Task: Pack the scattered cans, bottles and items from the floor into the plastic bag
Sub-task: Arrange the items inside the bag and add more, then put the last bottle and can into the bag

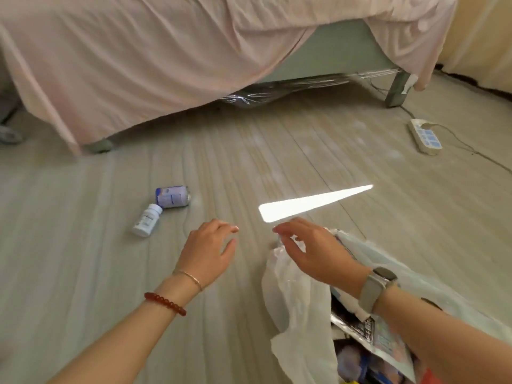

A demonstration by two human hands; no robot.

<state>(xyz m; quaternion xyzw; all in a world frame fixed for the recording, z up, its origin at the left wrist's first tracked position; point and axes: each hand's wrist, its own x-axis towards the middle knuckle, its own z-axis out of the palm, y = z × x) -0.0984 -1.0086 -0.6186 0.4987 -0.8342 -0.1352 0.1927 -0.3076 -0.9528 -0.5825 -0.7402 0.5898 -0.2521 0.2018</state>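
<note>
Nearest the camera, the white plastic bag (pixel 299 295) lay open on the floor under the right hand (pixel 318 253), already holding packets. Both hands were empty with relaxed fingers; the left hand (pixel 210 250) was nearer the pill bottle (pixel 146 220) and purple can (pixel 172 196). These lay touching, on their sides, ahead-left, unobstructed; a power strip (pixel 425 137) lay well apart.
</note>
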